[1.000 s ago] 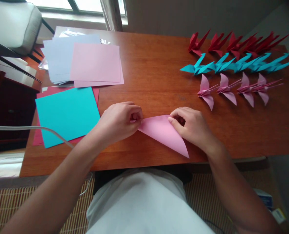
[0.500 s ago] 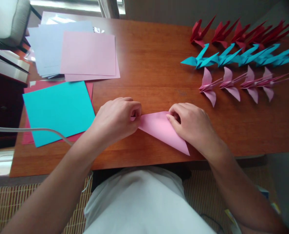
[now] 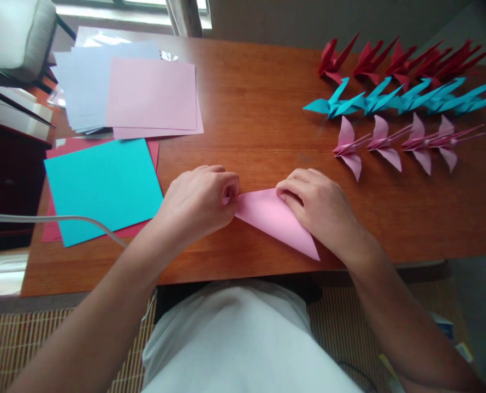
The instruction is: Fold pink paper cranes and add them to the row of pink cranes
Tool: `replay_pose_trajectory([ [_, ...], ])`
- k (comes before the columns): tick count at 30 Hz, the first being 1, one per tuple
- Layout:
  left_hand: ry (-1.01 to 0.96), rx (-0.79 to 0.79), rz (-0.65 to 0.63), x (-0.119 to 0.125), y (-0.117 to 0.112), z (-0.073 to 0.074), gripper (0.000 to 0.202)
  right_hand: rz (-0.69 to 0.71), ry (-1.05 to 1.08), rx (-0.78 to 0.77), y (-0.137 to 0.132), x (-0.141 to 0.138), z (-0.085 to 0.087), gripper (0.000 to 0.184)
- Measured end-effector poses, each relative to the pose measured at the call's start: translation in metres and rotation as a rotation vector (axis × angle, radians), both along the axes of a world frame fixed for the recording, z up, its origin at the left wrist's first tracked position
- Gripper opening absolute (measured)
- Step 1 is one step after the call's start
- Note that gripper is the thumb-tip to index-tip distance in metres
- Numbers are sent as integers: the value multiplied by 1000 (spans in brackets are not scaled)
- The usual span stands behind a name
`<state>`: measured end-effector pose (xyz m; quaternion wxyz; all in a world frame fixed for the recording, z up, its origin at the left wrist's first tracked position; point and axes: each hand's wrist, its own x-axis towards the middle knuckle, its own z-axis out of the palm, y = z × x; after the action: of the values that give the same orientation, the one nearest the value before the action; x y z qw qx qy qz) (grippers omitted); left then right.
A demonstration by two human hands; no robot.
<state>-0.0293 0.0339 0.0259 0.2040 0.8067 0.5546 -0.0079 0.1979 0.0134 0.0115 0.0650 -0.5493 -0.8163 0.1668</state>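
Note:
A folded sheet of pink paper (image 3: 278,218) lies near the table's front edge, one pointed corner reaching down to the right. Its left end is pinched in my left hand (image 3: 206,194), whose fingers are closed and cover that tip. At the paper's upper edge, my right hand (image 3: 314,199) grips it with curled fingers; the thumb is partly hidden. Both hands rest low over the wooden table (image 3: 247,153).
Pink sheets (image 3: 150,93) overlap pale grey-blue sheets (image 3: 87,87) at the back left. Nearer lie a turquoise sheet (image 3: 104,191) and red paper (image 3: 52,224), crossed by a white cable (image 3: 75,218). Red (image 3: 329,60), blue (image 3: 335,103) and pink paper cranes (image 3: 347,147) stand in rows.
My right hand has shifted slightly left along the paper's upper edge, its fingers flatter on it. My left hand keeps its pinch. The whole view has moved a little.

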Motion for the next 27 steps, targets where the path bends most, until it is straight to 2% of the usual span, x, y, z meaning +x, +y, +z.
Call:
replay_pose_trajectory([
  [6,-12,-10,9,-1,-1,0,8,2,-99,-37,5,-10,12,17],
  [10,-21,-19,20,-1,0,-1,8,-33,-220,-12,8,-23,17,29],
  [15,-20,-24,22,-1,0,-1,9,-68,-286,43,10,-33,15,41],
  [22,-5,-26,22,0,0,0,9,-108,-324,72,11,-39,14,39],
  [27,5,-13,19,0,-2,1,9,-120,-348,33,13,-41,14,39],
])
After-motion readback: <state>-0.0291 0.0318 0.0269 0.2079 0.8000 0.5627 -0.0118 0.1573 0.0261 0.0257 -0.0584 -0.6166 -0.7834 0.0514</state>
